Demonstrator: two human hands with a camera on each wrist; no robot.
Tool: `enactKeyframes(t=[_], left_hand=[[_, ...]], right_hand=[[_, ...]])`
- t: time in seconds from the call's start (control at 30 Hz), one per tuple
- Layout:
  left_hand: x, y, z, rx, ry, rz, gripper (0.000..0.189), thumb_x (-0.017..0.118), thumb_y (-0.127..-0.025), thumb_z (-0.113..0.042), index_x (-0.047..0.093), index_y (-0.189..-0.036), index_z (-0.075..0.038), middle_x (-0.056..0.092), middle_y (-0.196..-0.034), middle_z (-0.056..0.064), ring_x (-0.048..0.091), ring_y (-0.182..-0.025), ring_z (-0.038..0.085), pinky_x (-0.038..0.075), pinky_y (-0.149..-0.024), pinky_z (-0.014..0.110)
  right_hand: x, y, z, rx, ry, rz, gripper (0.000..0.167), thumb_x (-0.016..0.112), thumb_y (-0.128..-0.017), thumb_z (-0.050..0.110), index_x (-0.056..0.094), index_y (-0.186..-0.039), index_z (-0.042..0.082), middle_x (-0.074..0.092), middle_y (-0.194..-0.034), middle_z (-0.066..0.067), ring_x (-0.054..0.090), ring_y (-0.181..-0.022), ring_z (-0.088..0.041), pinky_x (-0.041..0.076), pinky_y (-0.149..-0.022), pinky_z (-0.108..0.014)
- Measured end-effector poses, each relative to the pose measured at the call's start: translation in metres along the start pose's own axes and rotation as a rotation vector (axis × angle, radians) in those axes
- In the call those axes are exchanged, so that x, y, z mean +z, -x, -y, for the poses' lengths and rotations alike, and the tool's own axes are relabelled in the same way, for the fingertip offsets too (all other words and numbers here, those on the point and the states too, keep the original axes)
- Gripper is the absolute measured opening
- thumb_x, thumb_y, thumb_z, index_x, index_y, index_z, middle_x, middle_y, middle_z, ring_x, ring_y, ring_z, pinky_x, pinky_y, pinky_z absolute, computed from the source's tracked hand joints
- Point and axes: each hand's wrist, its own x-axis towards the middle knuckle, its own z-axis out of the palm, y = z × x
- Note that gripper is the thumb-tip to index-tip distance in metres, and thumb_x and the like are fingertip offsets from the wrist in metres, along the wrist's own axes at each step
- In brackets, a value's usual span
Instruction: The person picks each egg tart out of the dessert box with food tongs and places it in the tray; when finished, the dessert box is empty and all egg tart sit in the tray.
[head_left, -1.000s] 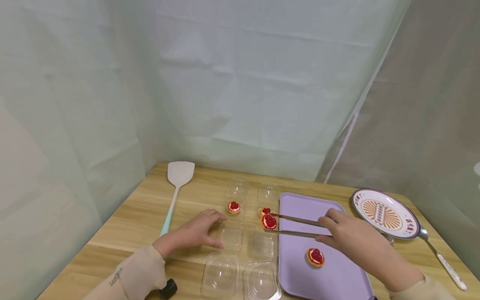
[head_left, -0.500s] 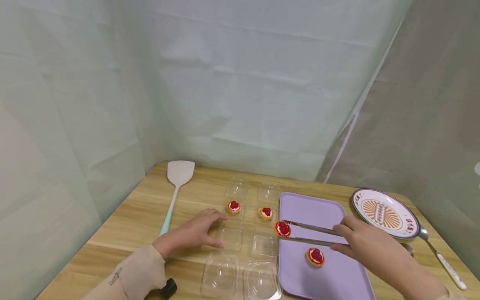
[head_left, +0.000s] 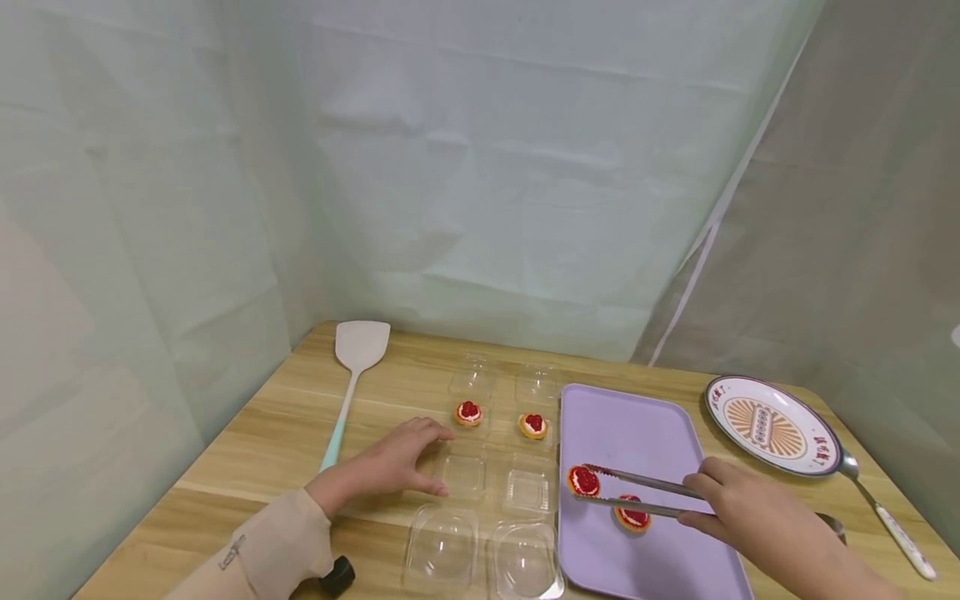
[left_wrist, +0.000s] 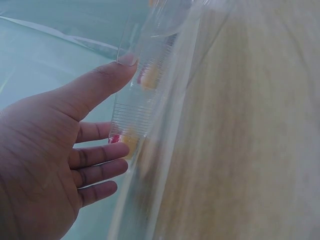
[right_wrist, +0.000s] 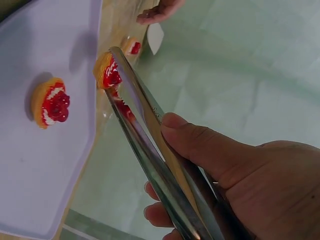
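My right hand [head_left: 750, 508] grips metal tongs [head_left: 652, 482], thumb on one arm and fingers on the other. A small red-topped fruit tart [head_left: 583, 481] sits between the tong tips, over the left part of the purple tray [head_left: 622, 417]. Another tart [head_left: 633, 518] lies on the tray, partly behind the lower tong arm. My left hand [head_left: 397, 458] is beside the clear plastic container [head_left: 463, 477], its fingers spread; in the left wrist view the thumb and fingertips overlap the container wall. Two tarts, a left one [head_left: 468, 413] and a right one [head_left: 533, 426], sit in clear compartments.
A spatula [head_left: 362, 347] with a mint handle lies at the left. Clear domed lids [head_left: 442, 546] are near the front. On the right stand a patterned plate [head_left: 772, 425] and a spoon [head_left: 896, 537] with a white handle. Fabric hangs behind the table.
My right hand has moved the tongs and their tart rightward and nearer me, away from the tart in the right compartment to over the tray. My left hand has stayed in place.
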Motion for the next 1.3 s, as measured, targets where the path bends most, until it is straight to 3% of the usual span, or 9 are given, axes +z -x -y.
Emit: enactKeyframes(t=[0.53, 0.97, 1.3], left_hand=[[-0.004, -0.002, -0.003, 0.012, -0.013, -0.01, 0.075, 0.08, -0.073, -0.045, 0.054, -0.13, -0.004, 0.057, -0.128, 0.01, 0.052, -0.121, 0.03, 0.042, -0.104, 0.051], [-0.002, -0.007, -0.005, 0.019, -0.019, -0.01, 0.075, 0.08, -0.073, -0.046, 0.054, -0.13, -0.004, 0.057, -0.127, 0.01, 0.052, -0.121, 0.028, 0.043, -0.104, 0.049], [-0.001, -0.001, -0.003, 0.024, -0.045, -0.022, 0.074, 0.08, -0.073, -0.044, 0.055, -0.129, -0.002, 0.058, -0.126, 0.012, 0.053, -0.119, 0.03, 0.043, -0.103, 0.051]], right_hand=[[0.01, 0.016, 0.002, 0.065, 0.0, 0.044, 0.029, 0.083, -0.064, 0.035, 0.067, -0.081, 0.018, 0.045, -0.074, 0.016, 0.036, -0.059, 0.007, 0.037, -0.046, -0.017], [0.007, 0.017, 0.006, 0.137, -0.02, 0.148, 0.028, 0.08, -0.069, 0.037, 0.067, -0.085, 0.018, 0.046, -0.075, 0.015, 0.037, -0.06, 0.006, 0.038, -0.049, -0.018], [0.007, 0.016, 0.008, 0.142, -0.061, 0.129, 0.029, 0.08, -0.07, 0.037, 0.069, -0.087, 0.017, 0.046, -0.077, 0.016, 0.036, -0.061, 0.008, 0.037, -0.049, -0.017]])
